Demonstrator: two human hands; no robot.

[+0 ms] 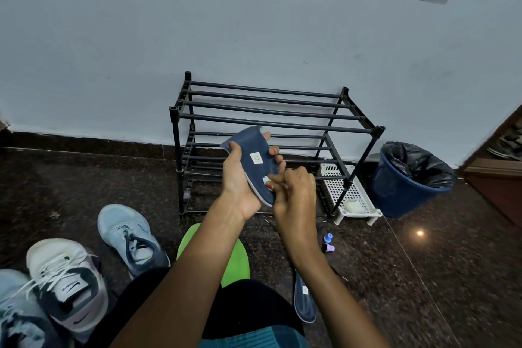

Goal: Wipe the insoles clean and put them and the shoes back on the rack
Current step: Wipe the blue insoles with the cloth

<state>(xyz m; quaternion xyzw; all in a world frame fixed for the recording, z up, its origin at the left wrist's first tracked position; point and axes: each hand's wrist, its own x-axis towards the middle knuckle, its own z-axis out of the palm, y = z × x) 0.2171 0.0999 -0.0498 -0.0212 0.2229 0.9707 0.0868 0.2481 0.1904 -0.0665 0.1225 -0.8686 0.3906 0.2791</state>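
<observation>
Behind the gripped blue insole [254,150] stands the black rack [262,89]. Both tiers are bare, so I judge that nothing has gone back on it yet. Well apart to the right of the hands sits a blue bin [395,195] lined with a black bag, and a white basket [353,192] lies between it and the rack.

Left of and below the grip, three shoes lie on the floor. They are a light blue shoe [127,234], a white shoe [67,282] and a third shoe [17,316] cut off by the frame edge. Whether there is a fourth cannot be told.

The left hand [237,178] curls thumb and fingers round the blue insole and holds it up in front of the lower tier. The right hand [296,192] pinches a small white wipe [265,179] against the insole's near end, just beside the left palm. A second insole [303,302] lies on the floor beneath the right forearm, partly covered by it, and I cannot tell whether it is clean.

By my reading the wiping is in hand and all the racking is left. Fingertips hide most of the wipe, so its material is unclear.
</observation>
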